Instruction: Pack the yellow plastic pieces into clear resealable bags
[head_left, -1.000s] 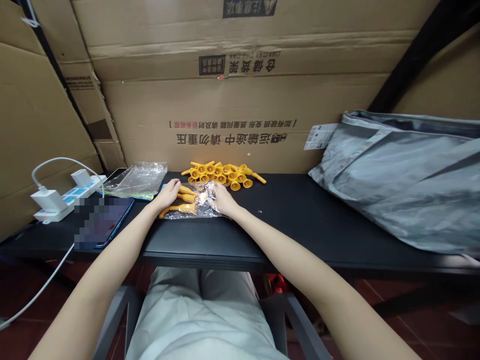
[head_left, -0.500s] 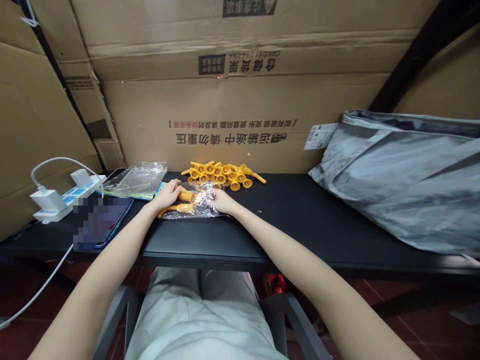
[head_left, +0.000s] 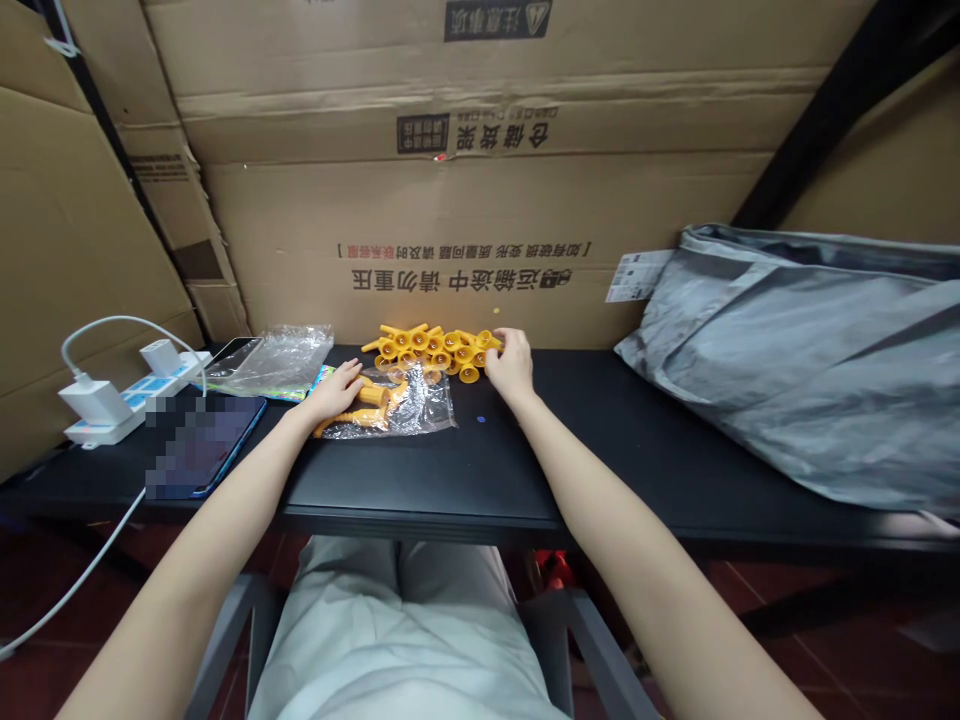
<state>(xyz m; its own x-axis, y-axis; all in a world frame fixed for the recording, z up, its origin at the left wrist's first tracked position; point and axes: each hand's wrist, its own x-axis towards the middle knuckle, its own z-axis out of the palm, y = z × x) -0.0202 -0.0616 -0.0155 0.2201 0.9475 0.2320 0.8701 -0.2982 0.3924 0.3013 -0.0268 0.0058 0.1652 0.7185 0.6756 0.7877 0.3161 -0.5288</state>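
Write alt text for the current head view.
A person's left hand lies on a clear bag of yellow flared pieces; the right hand is at a pile of similar pieces behind. The black table also holds a phone, power strip and grey bag.

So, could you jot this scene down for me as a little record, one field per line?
Left grip: on the left end of a clear bag
Bag contents: yellow pieces
Right grip: at the right end of a pile of yellow horns; whether it holds one is unclear
Surface: black table
Left side: phone, white power strip
Right side: gray bag
Behind: printed cardboard
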